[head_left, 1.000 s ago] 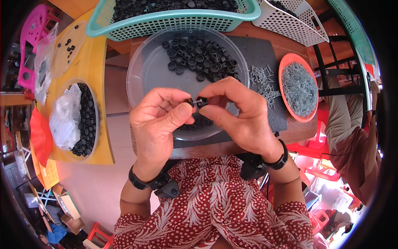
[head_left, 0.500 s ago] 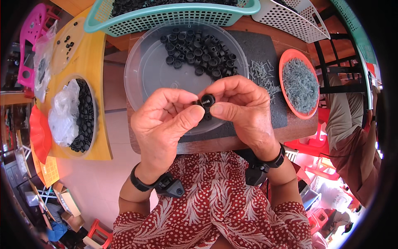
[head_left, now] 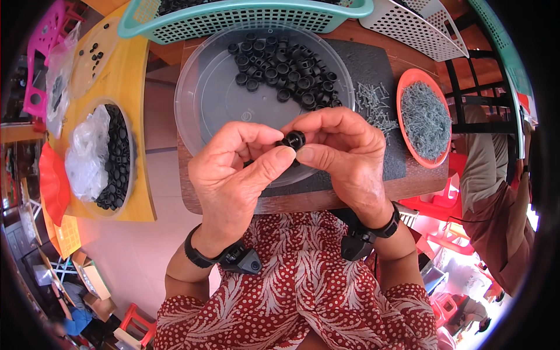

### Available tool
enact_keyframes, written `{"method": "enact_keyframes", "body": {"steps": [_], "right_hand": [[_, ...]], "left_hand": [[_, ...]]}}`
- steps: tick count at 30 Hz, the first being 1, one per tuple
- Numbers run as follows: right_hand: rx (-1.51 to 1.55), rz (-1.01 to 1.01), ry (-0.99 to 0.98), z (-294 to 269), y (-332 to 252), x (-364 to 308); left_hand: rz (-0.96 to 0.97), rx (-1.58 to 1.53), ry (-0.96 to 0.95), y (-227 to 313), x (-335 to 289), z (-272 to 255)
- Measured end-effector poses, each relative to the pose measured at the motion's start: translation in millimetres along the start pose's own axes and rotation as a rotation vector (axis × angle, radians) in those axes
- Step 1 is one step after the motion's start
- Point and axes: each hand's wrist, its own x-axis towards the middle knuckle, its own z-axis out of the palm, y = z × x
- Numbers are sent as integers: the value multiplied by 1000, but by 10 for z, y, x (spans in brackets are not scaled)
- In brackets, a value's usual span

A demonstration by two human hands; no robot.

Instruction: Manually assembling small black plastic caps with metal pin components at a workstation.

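Note:
Above the near rim of a clear round tub, my two hands meet on a small black plastic ring-shaped part. My left hand pinches its left side between thumb and fingertips. On the other side, my right hand grips it with thumb and forefinger. The fingertips cover much of the part, so its inside is hard to make out. Many similar black plastic parts lie in the far right of the tub.
Right of the tub, loose screws lie on a dark mat, beside an orange bowl heaped with more. A teal basket and a white basket stand behind. On the left yellow table sits a bowl of black caps.
A silvery coiled or threaded piece showed between the two black pieces in my fingers; now they sit together and it is hidden. My hands have barely moved.

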Motion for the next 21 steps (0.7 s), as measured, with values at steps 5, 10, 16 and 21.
{"method": "enact_keyframes", "body": {"steps": [5,10,16,21], "right_hand": [[-26,-20,34,24,5,-17],[-255,-99,42,16,-8,-48],[-214,-36,54,-2,-15,-80],[-35,-7,39,-30,35,-86]], "left_hand": [[-2,29,-18,-11,-2,-16],[-65,19,-68,36,14,-1],[-40,74,-116,3,12,-20],[-84,53,-111,28,25,-14]]}}
